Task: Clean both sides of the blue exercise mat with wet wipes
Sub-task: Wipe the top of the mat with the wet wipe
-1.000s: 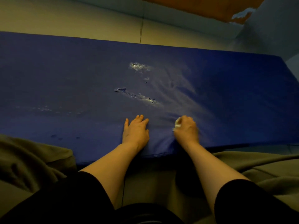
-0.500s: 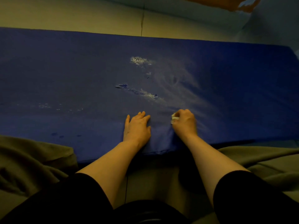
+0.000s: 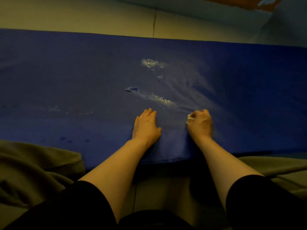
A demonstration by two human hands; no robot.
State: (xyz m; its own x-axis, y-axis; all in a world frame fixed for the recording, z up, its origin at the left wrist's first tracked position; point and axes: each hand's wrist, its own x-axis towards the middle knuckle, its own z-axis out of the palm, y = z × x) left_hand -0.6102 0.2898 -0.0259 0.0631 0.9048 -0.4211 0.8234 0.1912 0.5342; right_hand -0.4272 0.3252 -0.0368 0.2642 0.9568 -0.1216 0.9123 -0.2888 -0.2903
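Blue exercise mat (image 3: 66, 77) lies flat across the view; far edge along the pale floor (image 3: 83, 15), near edge just ahead of the person's forearms. Grey blanket (image 3: 33, 166) overlaps the near-left edge and shows again at near right. Scuffed, pale worn patches (image 3: 152, 63) mark the middle; broad bare mat to left and right. Left hand (image 3: 146, 126) rests flat on the mat, fingers straight and together. Right hand (image 3: 200, 124) is curled round a white wet wipe (image 3: 190, 117), pressed to the mat near its front edge.
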